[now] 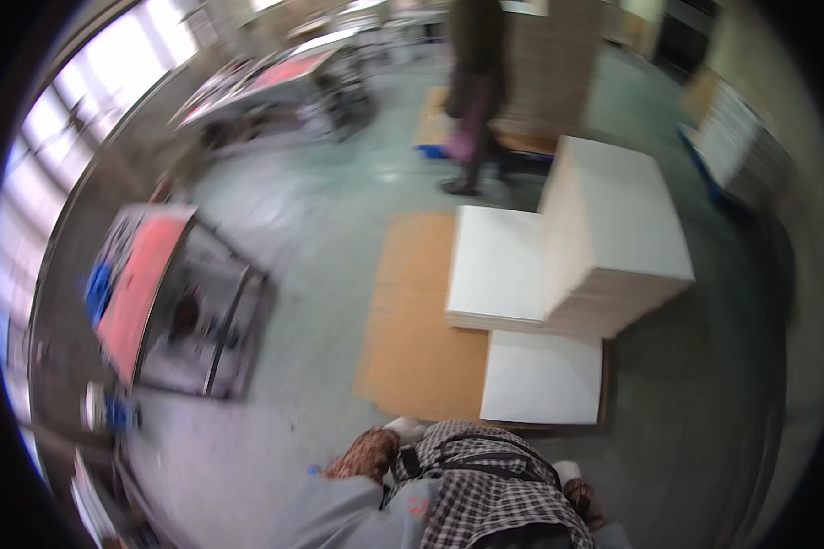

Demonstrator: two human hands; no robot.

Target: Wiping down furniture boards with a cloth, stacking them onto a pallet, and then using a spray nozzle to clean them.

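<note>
My left hand [405, 428], in a white glove, hangs low by my checked apron [499, 476], beyond a brown patterned sleeve cover [366, 455]. On the other side, my right hand [568, 471], also white-gloved, is partly behind the apron's edge. The fingers of both are too small and blurred to make out, and no held thing shows. Ahead, to the right, stand a tall stack of white sheets [636, 210], a lower stack [496, 265] against it, and a low white pile [542, 377] nearest me. Both hands are apart from these.
Brown cardboard [412, 320] lies on the green-grey floor, left of the stacks. A red-topped table [146, 284] stands at the left, another [293, 69] farther back. A person [476, 82] stands beside a tall brown stack [549, 73]. More stacked sheets [728, 137] are at far right.
</note>
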